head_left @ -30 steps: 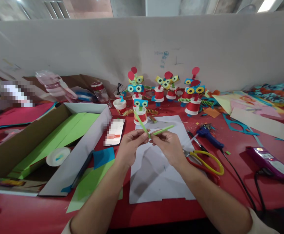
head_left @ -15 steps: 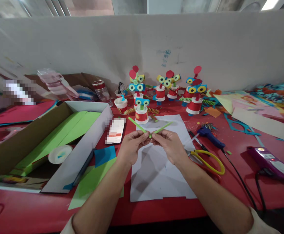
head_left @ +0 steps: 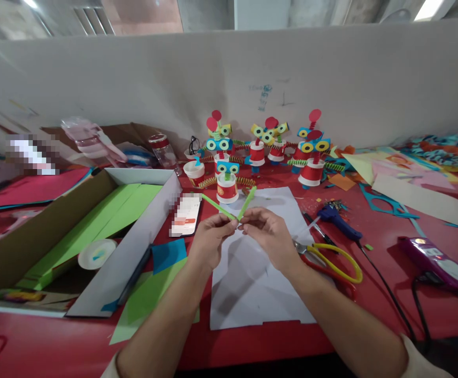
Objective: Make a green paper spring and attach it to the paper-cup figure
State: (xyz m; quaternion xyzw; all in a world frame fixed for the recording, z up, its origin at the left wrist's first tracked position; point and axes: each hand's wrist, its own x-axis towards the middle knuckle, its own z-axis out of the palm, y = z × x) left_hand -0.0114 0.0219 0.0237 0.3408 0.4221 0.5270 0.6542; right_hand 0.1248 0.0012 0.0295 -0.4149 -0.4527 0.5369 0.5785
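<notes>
Two narrow green paper strips (head_left: 248, 202) meet in a V, their joined ends at my fingertips. My left hand (head_left: 213, 236) is closed, with thumb and fingers pinching the strips at the joint. Close against the same joint, my right hand (head_left: 266, 231) has its thumb and curled fingers on the strip that rises to the right. The fingers partly hide the joint itself. Below both hands lies a white sheet of paper (head_left: 252, 283). Just beyond the strips stands a paper-cup figure (head_left: 227, 188) with blue eyes-piece and folded paper arms.
More cup figures (head_left: 311, 170) stand along the wall. Scissors (head_left: 337, 257), a blue glue gun (head_left: 339, 223) and a purple device (head_left: 439, 262) with cords lie right. At left are a phone (head_left: 185, 215), blue paper (head_left: 169, 255) and an open box (head_left: 146, 220) holding green sheets.
The right-hand strip has swung up and inward, so the V is narrower. My right fingers have shifted slightly at the joint; my left hand keeps its pinch and has moved slightly left.
</notes>
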